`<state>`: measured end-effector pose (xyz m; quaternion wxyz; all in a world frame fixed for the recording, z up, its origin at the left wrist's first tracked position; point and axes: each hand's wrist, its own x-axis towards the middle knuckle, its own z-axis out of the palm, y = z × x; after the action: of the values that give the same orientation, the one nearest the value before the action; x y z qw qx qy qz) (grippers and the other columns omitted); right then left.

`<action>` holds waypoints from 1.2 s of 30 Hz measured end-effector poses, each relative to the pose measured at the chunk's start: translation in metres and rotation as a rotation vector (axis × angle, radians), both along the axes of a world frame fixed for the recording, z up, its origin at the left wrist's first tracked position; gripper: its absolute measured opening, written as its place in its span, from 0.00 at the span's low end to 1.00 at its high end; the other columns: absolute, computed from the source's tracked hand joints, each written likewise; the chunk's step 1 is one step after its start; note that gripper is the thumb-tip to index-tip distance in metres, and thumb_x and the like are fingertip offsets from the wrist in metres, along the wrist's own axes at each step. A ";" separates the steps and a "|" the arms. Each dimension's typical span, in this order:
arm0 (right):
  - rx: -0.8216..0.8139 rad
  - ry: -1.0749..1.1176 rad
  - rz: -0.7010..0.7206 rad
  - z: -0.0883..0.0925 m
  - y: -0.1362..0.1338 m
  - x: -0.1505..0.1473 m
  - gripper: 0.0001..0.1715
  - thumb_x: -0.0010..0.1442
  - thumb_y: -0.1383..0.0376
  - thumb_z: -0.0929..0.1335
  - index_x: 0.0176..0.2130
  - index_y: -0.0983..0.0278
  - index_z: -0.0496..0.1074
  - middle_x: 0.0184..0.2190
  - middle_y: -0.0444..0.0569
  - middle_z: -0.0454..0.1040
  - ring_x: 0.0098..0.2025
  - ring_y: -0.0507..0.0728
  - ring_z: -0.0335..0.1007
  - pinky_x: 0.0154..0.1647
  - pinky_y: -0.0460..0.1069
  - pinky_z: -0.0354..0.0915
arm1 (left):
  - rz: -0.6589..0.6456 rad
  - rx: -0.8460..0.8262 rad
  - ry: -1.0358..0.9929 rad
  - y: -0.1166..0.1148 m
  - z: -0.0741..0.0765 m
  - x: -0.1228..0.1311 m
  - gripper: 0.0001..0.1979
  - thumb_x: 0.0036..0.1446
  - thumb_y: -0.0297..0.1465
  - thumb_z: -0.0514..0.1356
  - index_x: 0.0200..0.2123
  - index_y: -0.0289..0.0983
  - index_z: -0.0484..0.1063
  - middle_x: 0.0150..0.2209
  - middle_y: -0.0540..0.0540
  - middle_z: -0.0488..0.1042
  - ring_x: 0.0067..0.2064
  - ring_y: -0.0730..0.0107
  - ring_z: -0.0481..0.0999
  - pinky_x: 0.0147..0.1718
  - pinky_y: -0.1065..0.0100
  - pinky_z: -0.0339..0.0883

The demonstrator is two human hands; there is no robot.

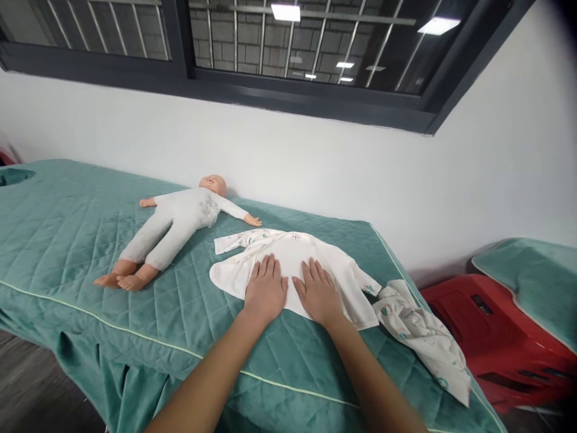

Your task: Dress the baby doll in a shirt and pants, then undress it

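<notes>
A small white baby shirt (288, 249) with patterned sleeves lies spread open on the green quilted bed cover. My left hand (265, 288) rests flat on its middle, fingers stretched out. Beside it, my right hand (319, 291) presses flat on the same cloth, fingers a little apart, and neither hand grips anything. To the left lies a baby doll (180, 210) on its back, with a white cloth body, arms spread and feet toward the front edge. A crumpled white patterned garment (424, 337) is at the right, touching the shirt's right sleeve.
The green bed (67, 240) runs along a white wall (315, 162) below a dark-framed window (306, 99) with bars outside. Past the bed's right end are a red plastic stool (478, 319) and another green cover (536, 276). A face hole (15, 175) opens at the far left.
</notes>
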<state>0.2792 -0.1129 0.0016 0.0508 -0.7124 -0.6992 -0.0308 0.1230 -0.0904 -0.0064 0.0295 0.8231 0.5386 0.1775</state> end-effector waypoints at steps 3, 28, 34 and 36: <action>0.013 0.003 0.034 0.001 -0.020 -0.002 0.36 0.70 0.53 0.53 0.68 0.71 0.55 0.70 0.60 0.48 0.72 0.65 0.42 0.69 0.61 0.45 | -0.030 0.050 -0.019 -0.020 -0.001 -0.011 0.27 0.67 0.33 0.43 0.64 0.25 0.61 0.67 0.34 0.57 0.69 0.54 0.54 0.67 0.51 0.50; -0.032 1.383 -0.159 0.019 0.126 -0.068 0.39 0.53 0.57 0.70 0.61 0.62 0.59 0.48 0.54 0.75 0.47 0.58 0.75 0.46 0.52 0.73 | 0.283 -0.017 -0.281 0.087 -0.005 -0.139 0.20 0.59 0.36 0.58 0.56 0.48 0.72 0.54 0.45 0.74 0.55 0.51 0.69 0.54 0.49 0.62; 0.140 1.446 -0.123 0.003 0.132 -0.067 0.29 0.50 0.56 0.69 0.50 0.62 0.69 0.36 0.45 0.72 0.41 0.56 0.73 0.42 0.50 0.72 | 0.204 0.124 -0.401 0.125 -0.010 -0.154 0.17 0.59 0.24 0.52 0.41 0.42 0.80 0.46 0.46 0.77 0.50 0.61 0.72 0.51 0.59 0.67; 0.189 1.472 -0.104 0.002 0.129 -0.063 0.25 0.48 0.55 0.70 0.46 0.61 0.72 0.33 0.44 0.71 0.38 0.55 0.72 0.40 0.50 0.72 | 0.209 0.201 -0.466 0.136 -0.009 -0.156 0.18 0.59 0.23 0.51 0.40 0.40 0.80 0.45 0.46 0.78 0.49 0.62 0.73 0.52 0.61 0.68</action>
<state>0.2163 0.0165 0.0038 0.5657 -0.5736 -0.4443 0.3919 -0.0333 0.0455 -0.0153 0.0523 0.6989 0.5789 0.4167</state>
